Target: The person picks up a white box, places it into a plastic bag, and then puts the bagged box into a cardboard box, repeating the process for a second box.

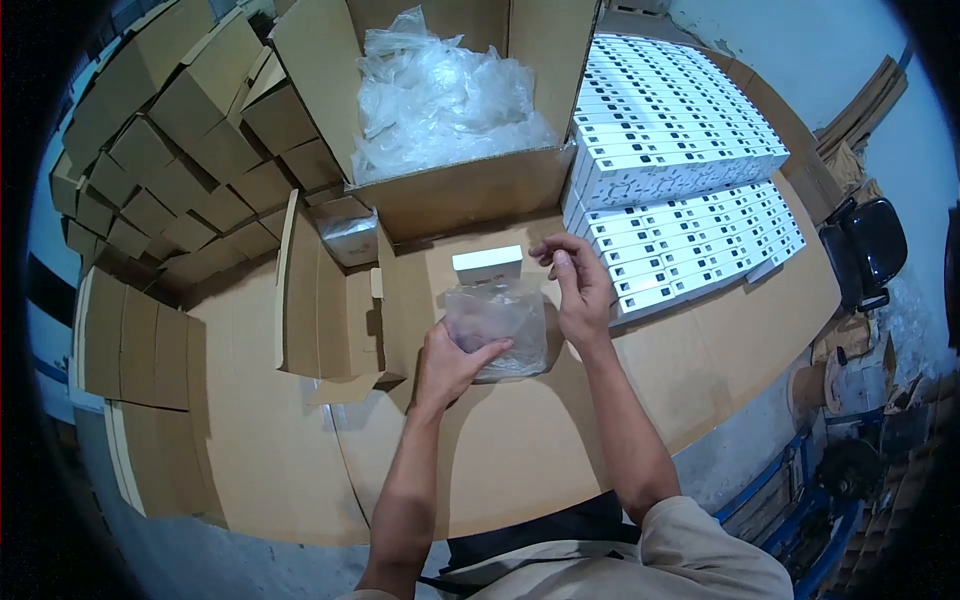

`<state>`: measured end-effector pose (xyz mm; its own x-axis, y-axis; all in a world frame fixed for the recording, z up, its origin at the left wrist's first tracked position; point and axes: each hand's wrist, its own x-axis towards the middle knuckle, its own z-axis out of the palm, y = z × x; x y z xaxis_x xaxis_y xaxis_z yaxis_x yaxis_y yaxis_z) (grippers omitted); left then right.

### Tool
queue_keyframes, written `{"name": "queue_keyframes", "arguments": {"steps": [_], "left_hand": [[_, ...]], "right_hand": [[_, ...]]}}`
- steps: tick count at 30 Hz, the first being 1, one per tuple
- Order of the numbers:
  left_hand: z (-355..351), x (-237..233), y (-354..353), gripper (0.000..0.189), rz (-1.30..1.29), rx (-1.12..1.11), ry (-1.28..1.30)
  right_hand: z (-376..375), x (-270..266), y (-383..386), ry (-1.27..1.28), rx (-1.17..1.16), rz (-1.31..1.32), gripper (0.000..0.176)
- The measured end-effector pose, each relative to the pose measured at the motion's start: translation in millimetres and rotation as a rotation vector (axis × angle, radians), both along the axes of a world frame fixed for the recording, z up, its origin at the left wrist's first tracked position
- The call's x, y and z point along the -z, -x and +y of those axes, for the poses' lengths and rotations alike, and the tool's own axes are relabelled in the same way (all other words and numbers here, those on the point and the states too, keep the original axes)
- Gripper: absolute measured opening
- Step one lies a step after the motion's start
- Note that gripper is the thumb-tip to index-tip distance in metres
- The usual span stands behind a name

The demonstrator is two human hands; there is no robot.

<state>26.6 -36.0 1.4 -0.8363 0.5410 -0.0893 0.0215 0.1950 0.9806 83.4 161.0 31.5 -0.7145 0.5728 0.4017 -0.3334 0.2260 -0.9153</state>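
Observation:
My left hand (449, 362) is closed on a clear plastic bag (524, 338), its thumb pressed across the front. A small white box (488, 264) stands upright at the bag's mouth, its upper part showing above the plastic and its lower part overlapped by it. To the right of the box is my right hand (579, 285), its fingers loosely bent and apart from the thumb, with nothing held. On the left stands an open cardboard carton (300, 300) with a plastic-wrapped item (352, 241) at its far end.
A large carton (480, 195) full of crumpled clear bags (440, 95) stands at the back. White boxes (690, 130) with dark squares are stacked in rows at the right. Brown cartons (180, 150) are piled at the left. The table (260, 440) is covered with cardboard.

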Motion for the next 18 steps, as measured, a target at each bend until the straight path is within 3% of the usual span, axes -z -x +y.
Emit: {"name": "queue_keyframes", "arguments": {"steps": [7,10,18], "left_hand": [[-1.0,3.3,4.0,0.056,0.006,-0.031,-0.076],[-1.0,2.6,4.5,0.056,0.032,-0.029,-0.039],[-1.2,6.1,3.9,0.057,0.034,-0.054,0.019]], "right_hand": [[11.2,23.2,15.2,-0.087,-0.233,-0.126,0.036],[6.1,16.6,13.5,0.046,-0.277,-0.251,0.034],[8.0,34.2,21.7,0.046,-0.126,-0.126,0.035]]}}
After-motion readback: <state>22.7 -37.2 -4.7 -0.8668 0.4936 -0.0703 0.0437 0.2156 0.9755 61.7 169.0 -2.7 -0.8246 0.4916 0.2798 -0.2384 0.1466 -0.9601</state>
